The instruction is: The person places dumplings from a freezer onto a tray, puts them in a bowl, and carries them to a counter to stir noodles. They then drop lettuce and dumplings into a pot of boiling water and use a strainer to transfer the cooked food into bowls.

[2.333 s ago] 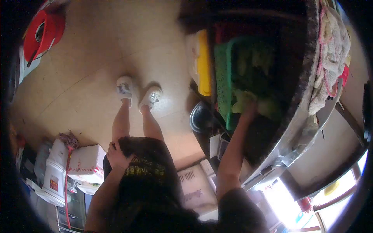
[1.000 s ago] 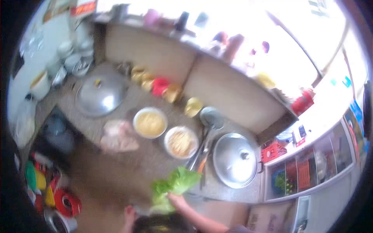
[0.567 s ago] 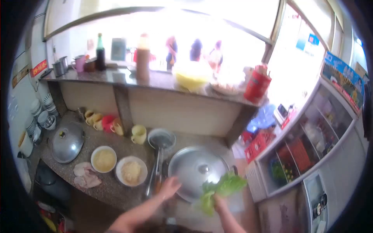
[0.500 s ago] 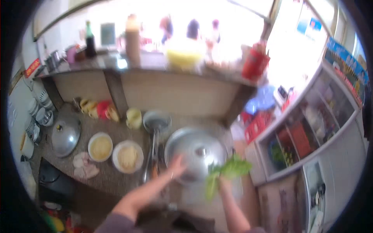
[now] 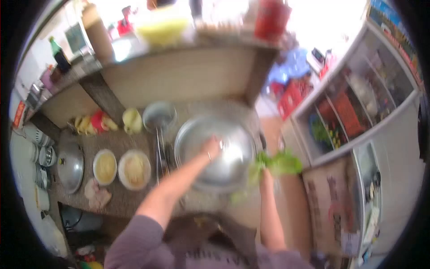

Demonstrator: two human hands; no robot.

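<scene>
Lettuce (image 5: 278, 163) sits in right hand (image 5: 267, 175), fingers closed round its stems, just right of the wok lid (image 5: 215, 154). Left hand (image 5: 212, 147) has reached the lid knob since 0.5 s ago; grip blurred, can't tell. Lid looks abt to lift, still on.

Speckled grey stone counter (image 5: 121, 139) runs along beige tiled half-wall (image 5: 179, 80). Raised ledge (image 5: 134, 45) on top, crowded with bottles and jars, all blurred. Strong daylight floods in beyond ledge, washing out upper view. Glass-fronted display cabinet (image 5: 358, 112) stands at right, shelves stocked with green and red items. Cardboard box (image 5: 331, 201) beside it. Stacked bowls (image 5: 42, 157) at far left.
</scene>
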